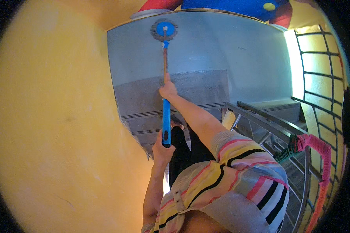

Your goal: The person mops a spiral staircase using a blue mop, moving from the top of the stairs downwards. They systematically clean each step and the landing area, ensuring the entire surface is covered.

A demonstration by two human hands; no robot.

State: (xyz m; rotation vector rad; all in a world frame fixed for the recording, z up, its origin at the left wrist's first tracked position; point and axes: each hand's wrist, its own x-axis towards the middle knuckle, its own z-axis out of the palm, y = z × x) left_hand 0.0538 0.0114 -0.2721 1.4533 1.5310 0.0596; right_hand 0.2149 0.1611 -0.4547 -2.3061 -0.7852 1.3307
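A mop with a round blue head and grey fringe [165,28] stretches away from me, its head over the blue-grey landing. Around the lower end of its blue handle [166,120], close to my body, my left hand [163,150] is closed. Farther up, my right hand [168,90] grips the pole, with one finger laid along it. Whether the fringe presses on the surface is hard to tell, though it looks flat against it.
Grey stair treads [144,112] with ridged edges lie below my feet. A yellow wall [58,116] rises at left. On the right are a metal railing [268,120] with pink and green wrapping [317,145] and a dark window grille [319,73]. A painted wall [229,6] stands beyond.
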